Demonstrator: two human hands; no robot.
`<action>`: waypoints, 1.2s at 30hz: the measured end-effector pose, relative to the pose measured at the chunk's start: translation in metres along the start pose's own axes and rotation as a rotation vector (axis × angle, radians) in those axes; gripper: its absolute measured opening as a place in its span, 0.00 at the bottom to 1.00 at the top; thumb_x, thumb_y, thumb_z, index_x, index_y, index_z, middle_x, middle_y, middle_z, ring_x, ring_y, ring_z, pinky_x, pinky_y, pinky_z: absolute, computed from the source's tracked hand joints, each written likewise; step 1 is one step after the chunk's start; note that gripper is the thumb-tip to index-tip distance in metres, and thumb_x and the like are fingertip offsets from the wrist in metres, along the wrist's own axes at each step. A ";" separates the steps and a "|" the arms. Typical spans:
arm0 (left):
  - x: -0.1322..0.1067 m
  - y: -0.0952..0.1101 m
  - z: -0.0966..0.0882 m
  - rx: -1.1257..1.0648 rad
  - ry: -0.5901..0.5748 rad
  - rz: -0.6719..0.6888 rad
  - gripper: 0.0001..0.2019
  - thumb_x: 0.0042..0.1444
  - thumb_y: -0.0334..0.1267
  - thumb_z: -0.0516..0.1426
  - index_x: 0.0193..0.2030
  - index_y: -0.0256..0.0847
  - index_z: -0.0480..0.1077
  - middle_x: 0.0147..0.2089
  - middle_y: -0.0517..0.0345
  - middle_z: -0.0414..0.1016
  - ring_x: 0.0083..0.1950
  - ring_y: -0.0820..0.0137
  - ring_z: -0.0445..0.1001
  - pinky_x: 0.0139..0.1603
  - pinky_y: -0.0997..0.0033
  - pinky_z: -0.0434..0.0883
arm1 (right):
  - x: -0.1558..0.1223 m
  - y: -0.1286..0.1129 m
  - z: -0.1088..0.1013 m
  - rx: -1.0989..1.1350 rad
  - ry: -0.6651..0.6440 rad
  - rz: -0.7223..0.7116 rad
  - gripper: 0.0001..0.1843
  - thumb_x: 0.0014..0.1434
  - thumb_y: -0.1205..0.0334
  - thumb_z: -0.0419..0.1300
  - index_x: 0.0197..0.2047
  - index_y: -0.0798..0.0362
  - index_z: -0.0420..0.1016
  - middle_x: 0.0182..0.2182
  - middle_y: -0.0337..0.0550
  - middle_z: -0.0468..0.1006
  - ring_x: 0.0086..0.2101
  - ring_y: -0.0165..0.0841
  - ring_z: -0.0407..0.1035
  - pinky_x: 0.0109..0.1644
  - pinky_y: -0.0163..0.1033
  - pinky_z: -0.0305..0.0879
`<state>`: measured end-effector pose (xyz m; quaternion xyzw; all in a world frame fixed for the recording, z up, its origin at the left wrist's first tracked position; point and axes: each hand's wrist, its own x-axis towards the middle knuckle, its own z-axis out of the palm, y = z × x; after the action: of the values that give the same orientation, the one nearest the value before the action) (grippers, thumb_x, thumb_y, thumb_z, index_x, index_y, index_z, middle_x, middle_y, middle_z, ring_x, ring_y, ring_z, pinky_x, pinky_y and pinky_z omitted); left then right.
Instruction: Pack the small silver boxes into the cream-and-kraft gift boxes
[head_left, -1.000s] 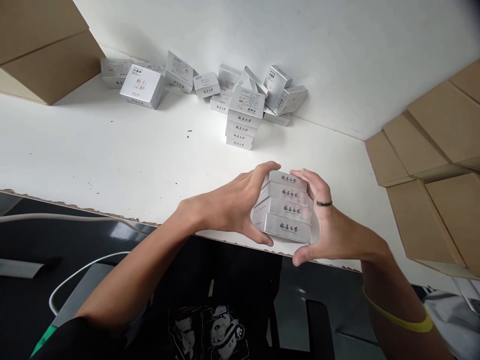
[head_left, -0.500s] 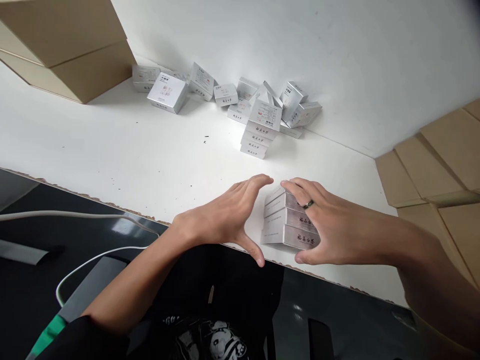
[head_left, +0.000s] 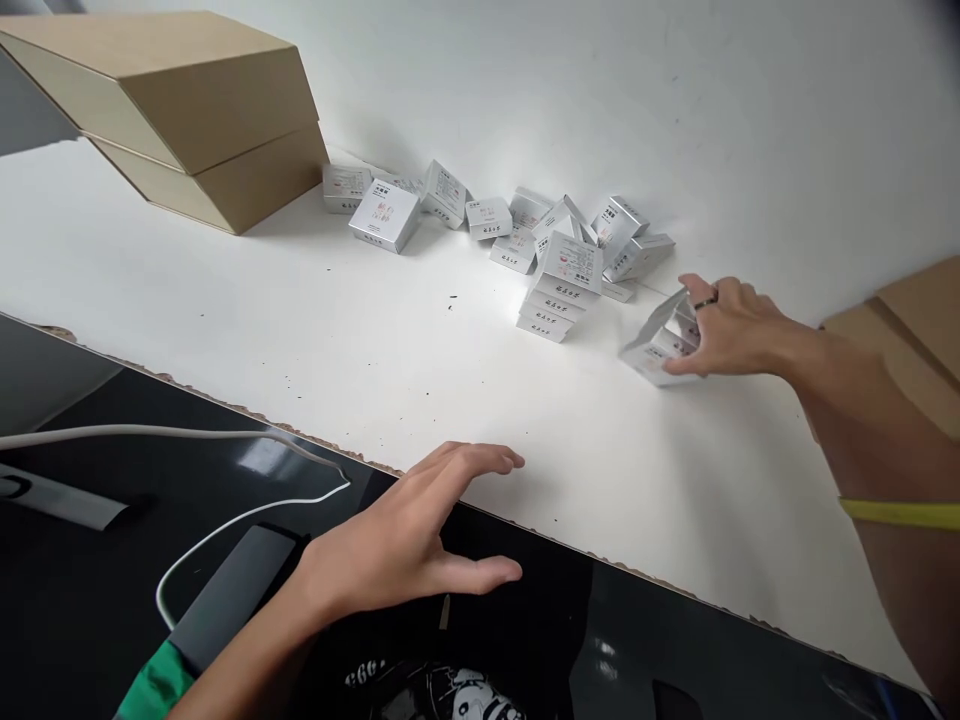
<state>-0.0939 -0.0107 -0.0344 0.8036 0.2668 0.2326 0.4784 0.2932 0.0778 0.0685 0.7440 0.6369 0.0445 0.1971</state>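
My right hand [head_left: 724, 325], a ring on one finger, grips a stack of small silver boxes [head_left: 660, 345] at the right of the white table. The stack is tilted and a little blurred; part of it is hidden behind my fingers. My left hand [head_left: 442, 525] hangs over the table's front edge with thumb and fingers apart and nothing between them. Another stack of silver boxes [head_left: 568, 268] stands upright, left of the gripped one. Behind it, loose silver boxes [head_left: 386, 215] with dark printed characters lie scattered along the wall.
Two brown cartons [head_left: 225, 130], one on top of the other, stand at the back left. More brown cardboard [head_left: 915, 320] is at the right edge. A white cable [head_left: 187, 430] runs below the table's rough front edge [head_left: 255, 412]. Small dark specks dot the tabletop.
My right hand has carried the box stack from the front edge toward the back right and tilted it. My left hand has drawn back toward me. The camera view has shifted.
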 end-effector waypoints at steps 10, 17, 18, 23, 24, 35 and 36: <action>-0.022 0.002 -0.005 0.042 0.091 0.213 0.23 0.64 0.42 0.66 0.60 0.45 0.62 0.58 0.50 0.77 0.60 0.64 0.77 0.62 0.66 0.75 | -0.031 -0.038 0.007 0.045 0.014 -0.209 0.57 0.50 0.41 0.66 0.75 0.57 0.51 0.52 0.68 0.69 0.48 0.57 0.67 0.47 0.55 0.67; -0.021 0.003 0.007 -0.239 -0.022 0.343 0.25 0.60 0.46 0.70 0.57 0.41 0.65 0.55 0.46 0.79 0.58 0.63 0.80 0.63 0.67 0.74 | -0.075 -0.121 -0.026 0.146 0.035 -0.754 0.46 0.47 0.58 0.64 0.69 0.52 0.57 0.49 0.54 0.67 0.44 0.45 0.64 0.46 0.49 0.68; -0.021 0.003 0.011 -0.261 -0.035 0.341 0.25 0.59 0.46 0.70 0.56 0.42 0.66 0.55 0.46 0.80 0.58 0.63 0.80 0.63 0.68 0.74 | -0.064 -0.140 -0.035 0.118 0.072 -0.764 0.46 0.46 0.57 0.65 0.68 0.54 0.57 0.49 0.55 0.66 0.45 0.45 0.63 0.48 0.50 0.67; -0.029 0.010 0.022 -0.302 -0.076 0.263 0.21 0.64 0.46 0.67 0.57 0.44 0.66 0.58 0.47 0.78 0.61 0.63 0.78 0.64 0.66 0.74 | 0.018 -0.214 -0.067 -0.011 0.406 -0.704 0.61 0.48 0.52 0.69 0.76 0.59 0.41 0.61 0.63 0.58 0.57 0.56 0.57 0.62 0.60 0.60; -0.031 0.012 0.022 -0.305 -0.086 0.239 0.19 0.65 0.46 0.65 0.57 0.45 0.66 0.59 0.48 0.78 0.61 0.62 0.77 0.63 0.65 0.74 | 0.033 -0.222 -0.069 -0.023 0.454 -0.689 0.63 0.49 0.51 0.69 0.77 0.58 0.37 0.62 0.63 0.57 0.59 0.58 0.56 0.63 0.62 0.58; -0.031 0.007 0.025 -0.355 -0.063 0.274 0.22 0.64 0.50 0.65 0.57 0.41 0.69 0.60 0.42 0.79 0.61 0.59 0.79 0.66 0.58 0.73 | 0.068 -0.227 -0.070 0.064 0.639 -0.645 0.61 0.56 0.43 0.65 0.78 0.47 0.29 0.73 0.59 0.43 0.69 0.64 0.45 0.69 0.73 0.46; -0.031 0.006 0.026 -0.350 -0.062 0.275 0.21 0.65 0.50 0.65 0.57 0.40 0.69 0.60 0.42 0.79 0.61 0.59 0.80 0.66 0.58 0.73 | 0.070 -0.229 -0.067 0.077 0.632 -0.644 0.59 0.57 0.44 0.64 0.78 0.47 0.30 0.73 0.60 0.43 0.69 0.64 0.45 0.70 0.73 0.45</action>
<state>-0.0995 -0.0497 -0.0435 0.7440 0.0953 0.3135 0.5823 0.0718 0.1867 0.0365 0.4647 0.8659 0.1825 -0.0311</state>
